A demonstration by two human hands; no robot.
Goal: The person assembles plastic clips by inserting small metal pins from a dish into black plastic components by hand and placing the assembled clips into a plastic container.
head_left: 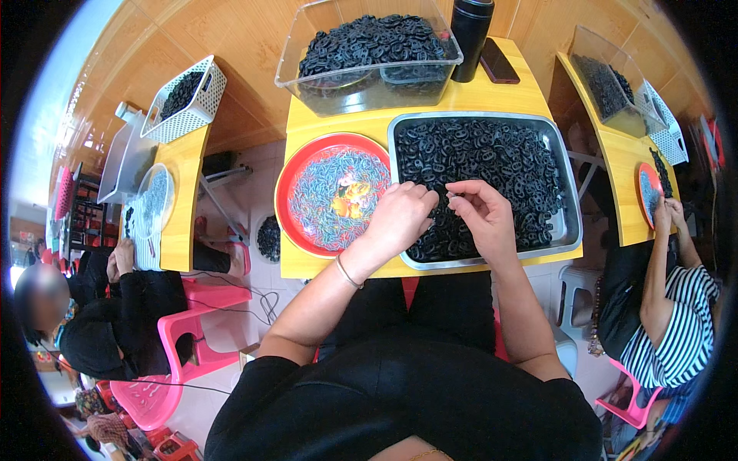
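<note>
Both hands over the near-left corner of the metal tray (570, 223); left hand (400, 217) curled nearly closed with fingers down in the black rings (492, 157); right hand (480, 215) pinching thumb to fingertips, apparently on one small ring, too small to be sure; best to pick singly off the top of the heap, wrists low; left of the tray, touching it, a red plate (288, 192) of coloured bits; behind the tray a clear bin (292, 54), dark flask (470, 38) and phone (500, 61); yellow bench (330, 123) is crowded, little elbow room.
</note>
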